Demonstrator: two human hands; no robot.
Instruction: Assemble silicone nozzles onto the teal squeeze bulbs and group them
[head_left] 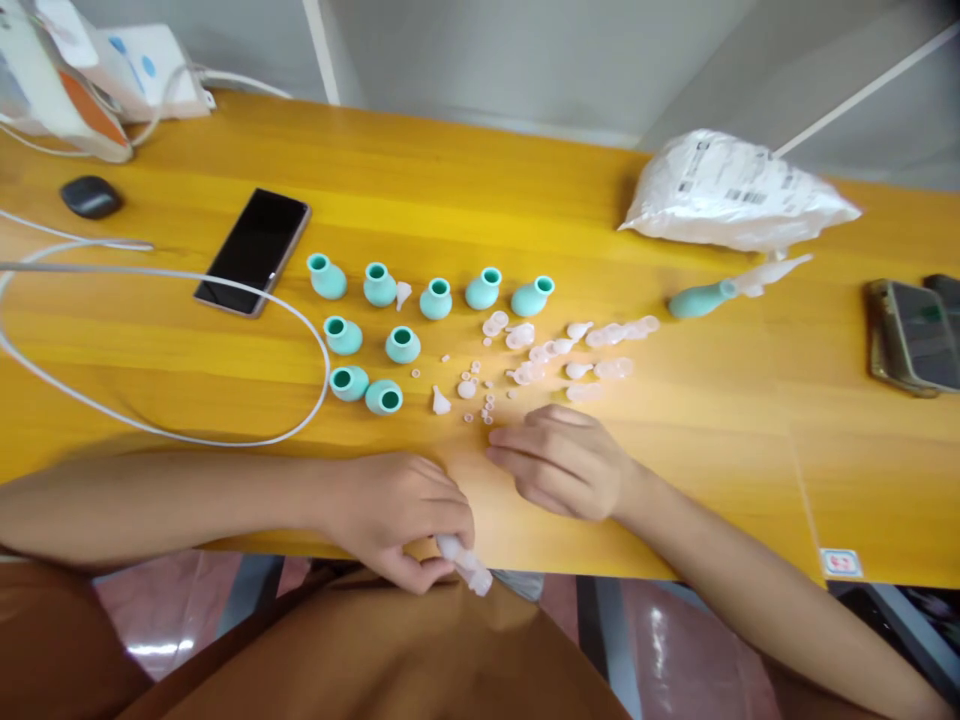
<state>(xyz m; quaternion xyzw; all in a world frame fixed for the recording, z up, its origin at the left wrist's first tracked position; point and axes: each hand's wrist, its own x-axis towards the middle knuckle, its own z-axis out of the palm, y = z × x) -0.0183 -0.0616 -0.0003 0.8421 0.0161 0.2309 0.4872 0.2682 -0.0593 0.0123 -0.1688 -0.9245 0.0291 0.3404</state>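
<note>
Your left grip (397,515) pinches a pale, translucent pink silicone tip (465,565) at the table (750,450) edge; your right grip (559,460) rests curled, touching small pink pieces (487,405), holding nothing.

phone (253,251) | white cable (225,285) | white bag (735,190) | earbud case (90,196)

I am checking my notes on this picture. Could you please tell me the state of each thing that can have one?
Left hand: shut on a clear tip at the table edge.
Right hand: fingers curled, resting on the table, holding nothing visible.
Teal bulbs: nine loose, openings bare, no tips on.
Assembled bulb: lying on its side, tip fitted.
Phone: screen dark.
White bag: lying flat; open or sealed unclear.
</note>
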